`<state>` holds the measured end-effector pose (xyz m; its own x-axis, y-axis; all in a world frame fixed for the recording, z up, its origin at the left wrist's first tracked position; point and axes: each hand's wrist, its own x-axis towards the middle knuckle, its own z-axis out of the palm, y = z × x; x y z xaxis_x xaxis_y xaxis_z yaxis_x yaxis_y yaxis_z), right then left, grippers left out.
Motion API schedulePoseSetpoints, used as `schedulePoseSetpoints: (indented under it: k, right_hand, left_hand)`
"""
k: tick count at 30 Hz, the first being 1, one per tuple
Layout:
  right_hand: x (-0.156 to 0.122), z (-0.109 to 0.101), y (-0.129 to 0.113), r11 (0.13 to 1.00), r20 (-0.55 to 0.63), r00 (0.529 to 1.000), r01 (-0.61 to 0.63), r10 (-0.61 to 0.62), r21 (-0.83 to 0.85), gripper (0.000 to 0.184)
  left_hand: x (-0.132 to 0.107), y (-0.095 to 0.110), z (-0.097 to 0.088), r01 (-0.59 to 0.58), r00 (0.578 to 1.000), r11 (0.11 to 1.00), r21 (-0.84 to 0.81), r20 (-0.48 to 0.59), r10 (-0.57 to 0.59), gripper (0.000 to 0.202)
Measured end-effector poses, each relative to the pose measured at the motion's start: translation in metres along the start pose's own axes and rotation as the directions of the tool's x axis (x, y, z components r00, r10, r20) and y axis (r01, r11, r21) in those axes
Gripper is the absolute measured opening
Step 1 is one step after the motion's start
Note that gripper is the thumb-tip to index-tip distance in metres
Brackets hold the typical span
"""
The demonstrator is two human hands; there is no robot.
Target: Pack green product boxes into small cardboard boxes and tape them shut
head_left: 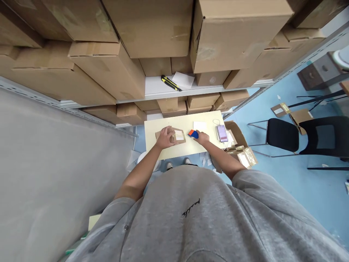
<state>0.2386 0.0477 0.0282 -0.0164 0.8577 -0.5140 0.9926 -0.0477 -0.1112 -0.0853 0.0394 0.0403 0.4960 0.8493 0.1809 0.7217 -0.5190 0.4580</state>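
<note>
Head camera view, looking down past a grey sweatshirt (pixel 191 214): a person's left hand (pixel 166 138) lies curled over the left end of a kraft-brown cardboard sleeve with a clear window (pixel 178 137), partly closed and apparently holding it, though the hand hides the exact contact. The sleeve lies flat, its long axis running roughly left to right across the person's body, with its free end pointing toward the right hand. The left hand is on it and so the nearer; the right hand (pixel 203 137), just beside that free end, is curled closed around a small blue-and-orange object (pixel 192 134), whose kind cannot be told from this view. Both rest on a pale yellow worktop (pixel 155 127), with a white paper sheet (pixel 200 126) just above the right hand. Farther right lie a pixelated stack of lilac-and-white packs (pixel 222 133) and an open brown cardboard box (pixel 234 131) holding more kraft packaging (pixel 247 157). Beyond the worktop, a yellow-and-black utility knife (pixel 170 83) sits on a white metal shelf (pixel 155 89) beneath stacked brown cartons (pixel 152 29). Two black chairs (pixel 282 134) stand on the blue floor (pixel 321 196) to the right.
</note>
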Motion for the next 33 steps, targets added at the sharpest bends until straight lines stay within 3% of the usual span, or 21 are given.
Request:
schedulePoseSetpoints:
  k: [5,8,11,18,23,29,33]
  right_hand:
    - [-0.006,0.030,0.008,0.981,0.010,0.994,-0.107,0.107,0.159,0.081]
    - [-0.006,0.044,0.011,0.978,0.034,0.997,-0.080,0.075,0.194,0.079]
    - [-0.005,0.053,0.010,0.981,0.041,0.999,0.005,-0.013,0.193,0.078]
    - [-0.003,0.060,0.006,0.984,0.005,0.986,0.167,-0.167,0.062,0.076]
    - [-0.008,0.068,-0.001,0.994,-0.080,0.991,0.109,-0.109,-0.002,0.071]
    - [-0.011,0.073,0.001,0.992,-0.155,0.980,0.126,-0.127,-0.014,0.069]
    - [-0.008,0.072,0.006,0.998,-0.145,0.988,0.038,-0.044,-0.045,0.072]
  left_hand:
    - [-0.058,-0.036,0.007,0.059,0.996,0.993,-0.101,-0.057,-0.065,0.077]
    - [-0.089,-0.049,0.024,0.145,0.986,0.981,-0.126,-0.061,-0.153,0.078]
    - [-0.105,-0.055,0.040,0.161,0.986,0.982,-0.094,-0.022,-0.164,0.077]
    - [-0.108,-0.052,0.053,0.186,0.982,0.981,0.051,0.017,-0.187,0.074]
    - [-0.108,-0.041,0.049,0.281,0.958,0.958,0.064,0.041,-0.284,0.073]
    - [-0.105,-0.032,0.044,0.330,0.944,0.944,0.010,0.021,-0.330,0.072]
    - [-0.103,-0.028,0.040,0.345,0.938,0.938,0.024,0.035,-0.346,0.070]
